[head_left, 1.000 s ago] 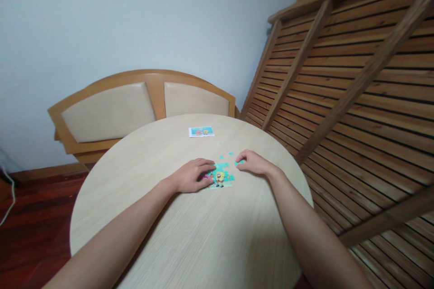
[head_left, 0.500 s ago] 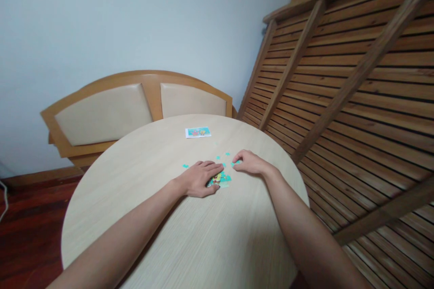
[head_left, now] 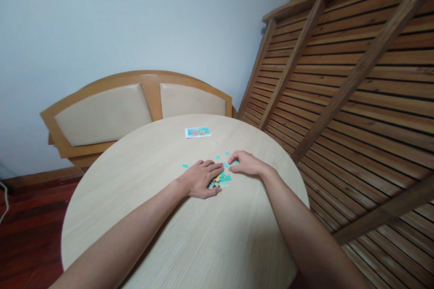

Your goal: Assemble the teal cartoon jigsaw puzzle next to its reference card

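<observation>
You get soft, rather dim indoor light, its source unclear; the far wall (head_left: pixel 135 18) looks cool and pale, while the floor (head_left: pixel 27 235) at left sinks dark; a diffuse shadow spreads near right on the table (head_left: pixel 203 239); wide-angle distortion stretches the slatted panel (head_left: pixel 356 99) at right; the puzzle (head_left: pixel 224 179) shows fuzzy detail.

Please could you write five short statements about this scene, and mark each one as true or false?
1. The left hand covers part of the puzzle. True.
2. The picture card lies beyond both hands. True.
3. The right hand lies flat on the picture card. False: its fingers are curled, near the puzzle.
4. The table is square. False: its edge is rounded.
5. A turquoise piece lies apart from the puzzle. True.
</observation>
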Demonstrator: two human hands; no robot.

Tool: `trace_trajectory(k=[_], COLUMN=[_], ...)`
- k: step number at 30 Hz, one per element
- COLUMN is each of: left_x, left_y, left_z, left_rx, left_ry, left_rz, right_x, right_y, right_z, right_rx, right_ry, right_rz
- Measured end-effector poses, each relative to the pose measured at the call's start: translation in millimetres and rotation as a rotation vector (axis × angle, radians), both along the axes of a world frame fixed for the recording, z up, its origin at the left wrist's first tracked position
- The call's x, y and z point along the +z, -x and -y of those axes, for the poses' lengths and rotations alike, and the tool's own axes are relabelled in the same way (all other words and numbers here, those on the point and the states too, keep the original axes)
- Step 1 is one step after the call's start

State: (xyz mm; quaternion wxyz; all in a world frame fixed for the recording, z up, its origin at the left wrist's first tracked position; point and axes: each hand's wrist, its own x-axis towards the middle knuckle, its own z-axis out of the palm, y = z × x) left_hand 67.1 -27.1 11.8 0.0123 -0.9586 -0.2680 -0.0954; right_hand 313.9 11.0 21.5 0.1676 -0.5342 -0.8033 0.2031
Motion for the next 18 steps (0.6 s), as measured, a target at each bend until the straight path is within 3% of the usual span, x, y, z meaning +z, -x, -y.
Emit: trace_trajectory(k=[10, 18], left_x=[-3.1, -3.0], left_y=[0.9, 8.8], left_z=[1.0, 1.0], left_rx=[0.012, 0.008], left_ry=[0.029, 0.098], left_rz=[0.009, 0.084], right_x=[-2.5, 4.5], right_y=[3.1, 1.4], right_z=[0.2, 6.9], right_rx=[0.085, -0.012], right_ry=[0.013, -0.039], right_rz=[-0.039, 0.094])
